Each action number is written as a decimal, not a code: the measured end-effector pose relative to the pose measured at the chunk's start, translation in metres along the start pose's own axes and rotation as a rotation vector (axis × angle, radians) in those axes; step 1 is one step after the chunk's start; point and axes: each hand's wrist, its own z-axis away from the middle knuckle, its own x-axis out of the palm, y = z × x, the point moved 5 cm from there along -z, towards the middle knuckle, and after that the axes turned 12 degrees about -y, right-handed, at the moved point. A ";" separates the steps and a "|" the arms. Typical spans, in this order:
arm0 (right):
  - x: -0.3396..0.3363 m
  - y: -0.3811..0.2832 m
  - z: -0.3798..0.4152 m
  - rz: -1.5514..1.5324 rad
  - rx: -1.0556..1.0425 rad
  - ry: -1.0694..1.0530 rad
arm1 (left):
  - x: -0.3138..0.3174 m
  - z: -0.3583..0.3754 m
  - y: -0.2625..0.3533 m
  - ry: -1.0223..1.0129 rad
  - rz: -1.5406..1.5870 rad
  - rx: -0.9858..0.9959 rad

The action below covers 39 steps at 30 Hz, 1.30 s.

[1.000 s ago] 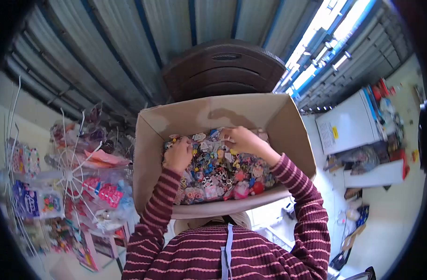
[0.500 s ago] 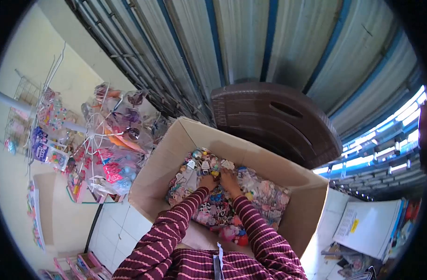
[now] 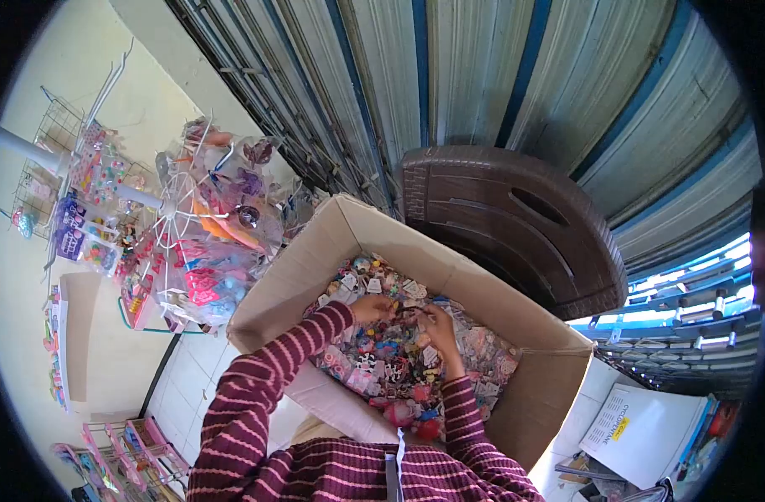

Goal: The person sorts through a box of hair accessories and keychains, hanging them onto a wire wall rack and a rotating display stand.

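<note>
A large open cardboard box [image 3: 295, 280] stands in front of me, holding a heap of small colourful trinkets [image 3: 378, 356], many with white tags or in clear plastic. Over the heap, my left hand [image 3: 372, 309] has its fingers closed at one end of a small dark item [image 3: 409, 309]. At the other end my right hand [image 3: 438, 329] pinches it between thumb and fingers. The item is too small to name; it spans the gap between both hands. Red and pink pieces [image 3: 416, 414] lie at the near side of the heap.
A brown plastic chair [image 3: 504, 222] stands behind the box, against a metal shutter [image 3: 474, 75]. To the left, a rotating rack [image 3: 177, 201] carries bagged goods. A white carton [image 3: 646, 427] sits on the tiled floor at right, and pink trays [image 3: 131, 456] lie at lower left.
My hands have come up out of the heap and moved apart, now with a small dark item between them. The view has shifted slightly.
</note>
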 end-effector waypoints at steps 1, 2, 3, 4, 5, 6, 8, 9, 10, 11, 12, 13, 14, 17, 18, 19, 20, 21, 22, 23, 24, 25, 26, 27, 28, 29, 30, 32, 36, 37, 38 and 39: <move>-0.009 -0.020 0.005 0.003 0.001 0.014 | -0.002 0.009 0.007 -0.009 -0.007 0.009; -0.017 -0.045 0.011 -0.100 -0.023 -0.012 | -0.006 0.017 0.014 0.016 0.025 0.080; -0.024 -0.066 0.016 -0.201 -0.051 -0.038 | -0.009 0.025 0.026 0.041 0.058 0.154; -0.029 -0.075 0.019 -0.163 -0.024 -0.054 | -0.014 0.050 0.067 0.050 0.010 0.062; -0.032 -0.090 0.022 -0.154 -0.030 -0.038 | -0.014 0.060 0.079 0.044 0.001 0.078; -0.036 -0.111 0.027 -0.199 -0.100 -0.018 | -0.019 0.072 0.091 0.121 -0.023 0.215; -0.043 -0.162 0.040 -0.251 -0.163 -0.022 | -0.024 0.101 0.114 0.243 0.060 0.370; -0.045 -0.188 0.048 -0.243 -0.171 -0.011 | -0.026 0.114 0.124 0.238 0.053 0.384; -0.046 -0.213 0.055 -0.306 -0.206 -0.005 | -0.033 0.130 0.135 0.289 0.102 0.466; -0.046 -0.235 0.063 -0.369 -0.242 0.000 | -0.039 0.148 0.147 0.340 0.152 0.549; -0.045 -0.255 0.070 -0.359 -0.251 0.007 | -0.042 0.164 0.156 0.365 0.187 0.526; -0.044 -0.275 0.077 -0.403 -0.312 0.024 | -0.044 0.178 0.163 0.364 0.182 0.541; -0.042 -0.292 0.083 -0.447 -0.375 0.038 | -0.047 0.193 0.171 0.374 0.263 0.639; -0.026 -0.332 0.095 -0.538 -0.606 -0.019 | -0.051 0.225 0.178 0.384 0.375 0.795; -0.016 -0.348 0.101 -0.535 -0.664 -0.121 | -0.048 0.234 0.181 0.358 0.433 0.838; -0.006 -0.360 0.108 -0.538 -0.664 -0.114 | -0.045 0.241 0.183 0.329 0.492 0.880; 0.009 -0.371 0.113 -0.441 -0.630 -0.128 | -0.041 0.246 0.183 0.342 0.445 0.913; 0.022 -0.379 0.116 -0.338 -0.594 -0.142 | -0.035 0.251 0.183 0.332 0.446 0.917; 0.034 -0.380 0.115 -0.266 -0.589 -0.170 | -0.029 0.256 0.180 0.359 0.491 0.858; 0.042 -0.380 0.114 -0.257 -0.590 -0.162 | -0.025 0.260 0.176 0.387 0.533 0.801; 0.051 -0.384 0.114 0.063 -0.645 -0.125 | -0.022 0.263 0.171 0.404 0.519 0.803; 0.063 -0.386 0.114 0.381 -0.687 -0.089 | -0.020 0.265 0.167 0.399 0.519 0.809; 0.072 -0.383 0.112 0.402 -0.655 -0.115 | -0.017 0.266 0.162 0.364 0.581 0.782; 0.080 -0.379 0.107 0.405 -0.657 -0.114 | -0.015 0.266 0.156 0.330 0.641 0.755; 0.090 -0.371 0.099 0.354 -0.689 -0.183 | -0.015 0.268 0.153 0.350 0.648 0.786; 0.099 -0.365 0.093 0.302 -0.720 -0.254 | -0.016 0.270 0.150 0.354 0.646 0.794; 0.108 -0.357 0.087 0.070 -0.670 -0.377 | -0.021 0.274 0.145 0.431 0.701 0.798; 0.124 -0.350 0.079 0.003 -0.681 -0.397 | -0.030 0.285 0.139 0.575 0.689 0.805; 0.142 -0.334 0.071 0.078 -0.711 -0.436 | -0.041 0.306 0.136 0.716 0.586 0.773; 0.146 -0.329 0.068 0.099 -0.661 -0.432 | -0.042 0.307 0.132 0.732 0.586 0.776; 0.149 -0.330 0.068 0.163 -0.794 -0.384 | -0.044 0.308 0.127 0.754 0.565 0.811; 0.152 -0.327 0.067 0.163 -0.801 -0.399 | -0.045 0.312 0.125 0.776 0.543 0.844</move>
